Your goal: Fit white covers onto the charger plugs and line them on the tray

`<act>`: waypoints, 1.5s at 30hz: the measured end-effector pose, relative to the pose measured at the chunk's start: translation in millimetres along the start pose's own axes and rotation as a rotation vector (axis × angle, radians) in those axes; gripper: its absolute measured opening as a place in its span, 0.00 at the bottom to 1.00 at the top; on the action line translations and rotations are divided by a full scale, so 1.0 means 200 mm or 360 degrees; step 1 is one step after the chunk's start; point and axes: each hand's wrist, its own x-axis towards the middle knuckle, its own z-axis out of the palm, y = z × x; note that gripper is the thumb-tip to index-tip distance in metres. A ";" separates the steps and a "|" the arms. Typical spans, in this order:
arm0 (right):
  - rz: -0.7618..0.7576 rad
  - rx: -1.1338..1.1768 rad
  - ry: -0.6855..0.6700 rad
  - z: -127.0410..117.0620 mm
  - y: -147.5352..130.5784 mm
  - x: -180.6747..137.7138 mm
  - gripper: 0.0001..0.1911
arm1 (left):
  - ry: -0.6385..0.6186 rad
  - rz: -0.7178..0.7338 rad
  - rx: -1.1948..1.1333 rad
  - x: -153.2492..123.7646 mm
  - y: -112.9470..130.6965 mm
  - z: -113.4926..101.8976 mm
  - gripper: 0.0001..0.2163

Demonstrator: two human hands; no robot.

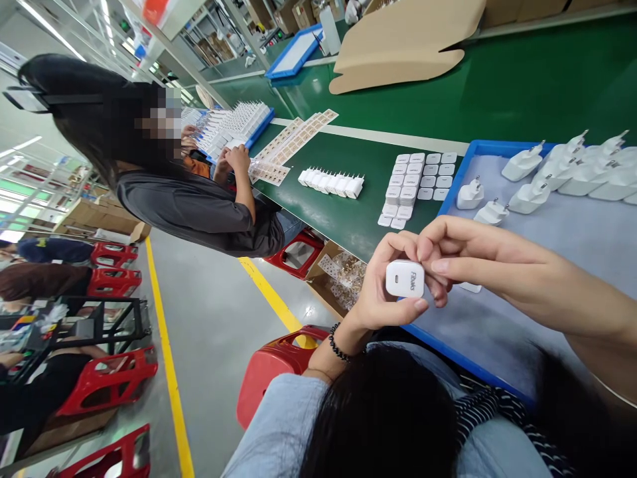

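My left hand (377, 285), a beaded bracelet at its wrist, is closed around a small white charger (404, 279). The charger's face, with a port slot and dark printed lettering, is turned towards me. My right hand (462, 262) is beside it, thumb and fingers pinched together at the charger's edge; whatever they grip is hidden. Beneath my hands lies a blue-rimmed tray (450, 196) with a pale lining. White plug chargers (522, 161) stand in it with their pins up, packed in rows towards the right. Left of the tray are stacked white caps (404, 176) with small print.
A row of white chargers (331, 182) stands on the green table (348, 156). Across it, a co-worker (184, 192) handles sticker sheets (293, 143) near another full tray (239, 126). Brown cardboard (398, 50) lies at the back. A red stool (271, 372) and an open carton (343, 275) are below.
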 end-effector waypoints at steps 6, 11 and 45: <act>-0.0014 -0.0021 0.0043 -0.01 -0.01 0.01 0.03 | 0.0061 0.0029 0.0098 0.00 0.02 0.02 0.20; 0.0008 -0.0010 0.0014 0.00 -0.01 0.01 0.05 | 0.0054 0.0030 0.0254 0.00 -0.01 0.00 0.24; 0.0014 -0.0137 -0.0039 0.02 0.05 0.01 0.06 | 0.0280 0.0642 0.0738 0.01 -0.06 -0.01 0.17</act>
